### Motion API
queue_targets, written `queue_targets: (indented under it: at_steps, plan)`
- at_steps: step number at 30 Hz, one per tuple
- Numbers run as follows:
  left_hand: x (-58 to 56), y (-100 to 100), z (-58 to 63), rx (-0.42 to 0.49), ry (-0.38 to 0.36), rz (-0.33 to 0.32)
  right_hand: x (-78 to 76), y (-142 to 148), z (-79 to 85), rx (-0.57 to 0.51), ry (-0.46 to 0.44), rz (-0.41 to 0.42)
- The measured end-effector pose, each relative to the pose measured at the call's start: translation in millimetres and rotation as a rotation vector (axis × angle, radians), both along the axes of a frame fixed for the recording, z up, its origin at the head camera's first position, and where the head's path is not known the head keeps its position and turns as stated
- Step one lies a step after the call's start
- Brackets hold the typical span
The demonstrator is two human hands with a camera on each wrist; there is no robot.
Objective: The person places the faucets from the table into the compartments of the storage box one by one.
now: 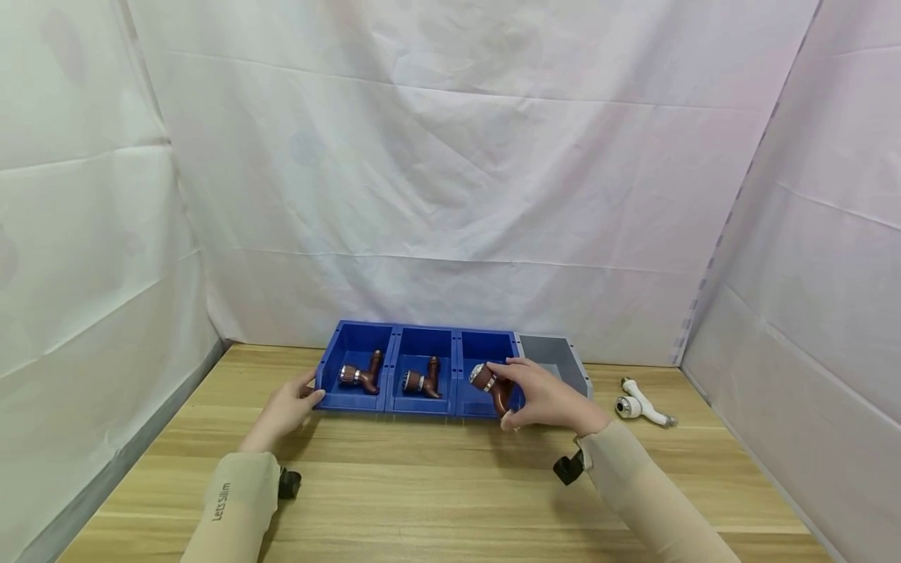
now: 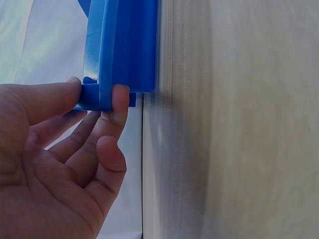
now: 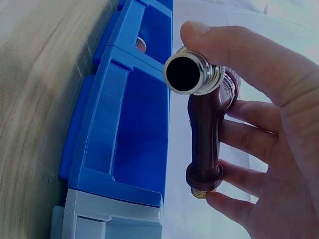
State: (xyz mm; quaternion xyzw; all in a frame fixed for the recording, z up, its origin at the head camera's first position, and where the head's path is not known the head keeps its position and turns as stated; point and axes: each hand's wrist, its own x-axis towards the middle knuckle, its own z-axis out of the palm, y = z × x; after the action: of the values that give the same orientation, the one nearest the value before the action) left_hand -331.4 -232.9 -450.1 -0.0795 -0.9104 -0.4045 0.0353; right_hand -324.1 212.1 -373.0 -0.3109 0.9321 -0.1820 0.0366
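My right hand (image 1: 545, 397) grips a brown tap (image 3: 204, 132) with a silver threaded spout end, its thumb over the spout and its fingers along the body. In the head view this tap hangs over the third blue bin (image 1: 487, 341). With thumb and fingertips, my left hand (image 1: 283, 409) pinches the side rim of the left blue bin (image 2: 105, 55). One brown tap (image 1: 368, 378) lies in the left bin. Another brown tap (image 1: 422, 381) lies in the middle blue bin (image 1: 421, 406).
A grey bin (image 1: 543, 346) joins the blue row on its right. Beyond it, a white tap (image 1: 642, 405) lies on the wooden table (image 1: 422, 485). White cloth walls (image 1: 450, 180) enclose the table at the back and both sides.
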Motion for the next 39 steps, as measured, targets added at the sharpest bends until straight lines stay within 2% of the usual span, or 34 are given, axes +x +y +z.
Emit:
queue_targets:
  at_steps: [7, 23, 39]
  plan:
    - [-0.1, 0, 0.8, 0.015, -0.011, 0.0, -2.3, -1, 2.0, -0.007, 0.002, 0.011]
    - [-0.6, 0, 0.3, 0.004, 0.009, -0.004, -10.7, 0, -4.0, -0.011, 0.008, -0.039]
    - [-0.7, -1, -0.5, -0.003, 0.008, -0.001, -19.9, 0, -7.2, -0.02, 0.031, -0.028]
